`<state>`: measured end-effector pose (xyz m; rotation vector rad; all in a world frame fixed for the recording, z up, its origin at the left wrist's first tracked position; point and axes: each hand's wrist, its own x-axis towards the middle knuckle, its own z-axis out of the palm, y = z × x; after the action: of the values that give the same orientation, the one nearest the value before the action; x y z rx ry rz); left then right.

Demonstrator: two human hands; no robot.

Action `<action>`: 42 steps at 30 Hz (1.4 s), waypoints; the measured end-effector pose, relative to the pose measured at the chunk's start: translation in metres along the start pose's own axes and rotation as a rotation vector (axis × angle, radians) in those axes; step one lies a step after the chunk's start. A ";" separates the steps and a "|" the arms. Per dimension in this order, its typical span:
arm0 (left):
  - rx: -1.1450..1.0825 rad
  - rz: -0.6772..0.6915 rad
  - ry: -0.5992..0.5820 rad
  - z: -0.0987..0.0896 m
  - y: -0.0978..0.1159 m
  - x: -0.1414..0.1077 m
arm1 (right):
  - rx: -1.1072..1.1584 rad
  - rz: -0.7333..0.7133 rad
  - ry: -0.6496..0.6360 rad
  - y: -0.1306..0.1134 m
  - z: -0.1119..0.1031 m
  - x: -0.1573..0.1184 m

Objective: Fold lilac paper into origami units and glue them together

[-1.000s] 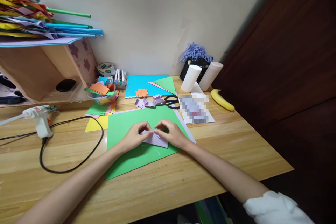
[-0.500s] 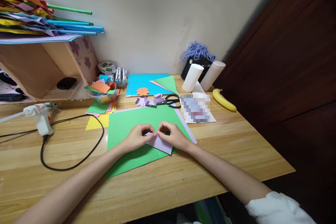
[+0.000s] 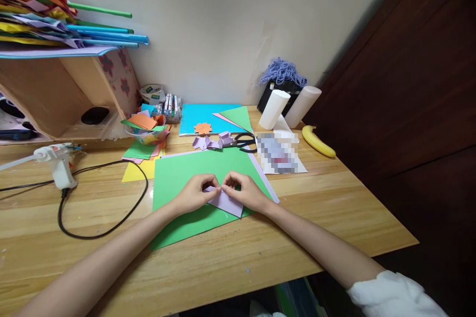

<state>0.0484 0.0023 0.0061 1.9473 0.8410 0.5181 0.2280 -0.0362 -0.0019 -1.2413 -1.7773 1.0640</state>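
Over a large green sheet [image 3: 178, 168], my left hand [image 3: 197, 192] and my right hand [image 3: 245, 192] pinch the upper edge of a piece of light purple paper [image 3: 227, 203]. Their fingertips almost meet at that edge. The paper slants down to the right, and its upper left part is hidden behind my left fingers. Just past the green sheet lie purple paper pieces [image 3: 206, 143] and black-handled scissors [image 3: 245, 141], with an orange paper flower [image 3: 203, 129] on a blue sheet [image 3: 189, 114].
A glue gun [image 3: 59, 166] with a looping black cable [image 3: 100, 237] stands at the left. Behind are a bowl of paper scraps [image 3: 145, 133] and markers [image 3: 171, 106]. White rolls [image 3: 274, 109] and a banana [image 3: 318, 142] are at the right.
The view has shifted very slightly. Both hands keep their pinch on the purple paper, whose lower right corner sits slightly further left and higher.
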 end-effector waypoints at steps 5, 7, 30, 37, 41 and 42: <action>-0.016 -0.011 -0.011 -0.001 0.001 0.000 | 0.005 0.002 -0.008 -0.001 0.001 0.000; -0.031 -0.016 -0.017 -0.001 0.002 0.000 | 0.003 -0.003 -0.017 0.000 0.001 0.000; -0.029 -0.023 -0.026 -0.001 0.002 -0.002 | 0.051 0.041 -0.014 -0.002 -0.004 0.001; -0.110 -0.053 0.089 0.001 0.003 -0.001 | 0.145 0.109 0.059 -0.001 -0.007 0.005; -0.183 -0.075 0.095 0.003 -0.002 0.001 | 0.213 0.139 0.099 0.003 -0.007 0.007; -0.179 -0.078 0.095 0.003 -0.002 0.002 | 0.226 0.137 0.100 0.004 -0.007 0.007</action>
<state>0.0511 0.0030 0.0031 1.7306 0.8953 0.6215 0.2340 -0.0267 -0.0018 -1.2663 -1.4696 1.2210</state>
